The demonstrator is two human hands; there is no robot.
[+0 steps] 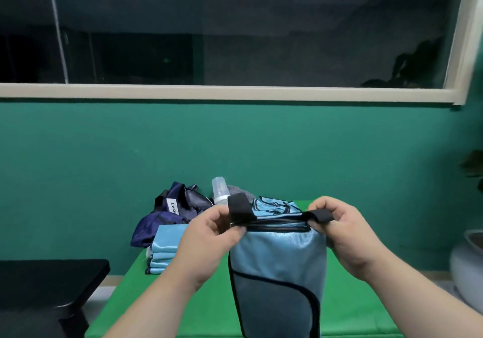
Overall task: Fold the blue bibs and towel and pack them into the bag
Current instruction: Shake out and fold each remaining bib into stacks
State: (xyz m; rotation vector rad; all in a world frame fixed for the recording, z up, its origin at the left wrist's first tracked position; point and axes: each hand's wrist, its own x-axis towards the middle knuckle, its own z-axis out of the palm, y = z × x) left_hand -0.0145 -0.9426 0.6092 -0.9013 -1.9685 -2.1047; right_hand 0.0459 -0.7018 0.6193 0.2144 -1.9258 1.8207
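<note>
A light blue bag (279, 254) with black trim stands upright on the green table (167, 298). My left hand (206, 235) pinches the left end of its zipped top by a black strap. My right hand (339, 229) grips the black strap at the right end. A stack of folded light blue cloths (163, 251) lies left of the bag, partly hidden by my left hand. More light blue fabric (274, 205) shows just behind the bag's top.
A crumpled dark navy cloth heap (170, 212) with a white label lies at the table's back left. A clear baby bottle (220, 190) stands behind the bag. A black surface (49, 282) sits lower left, a pale pot (467, 262) at right.
</note>
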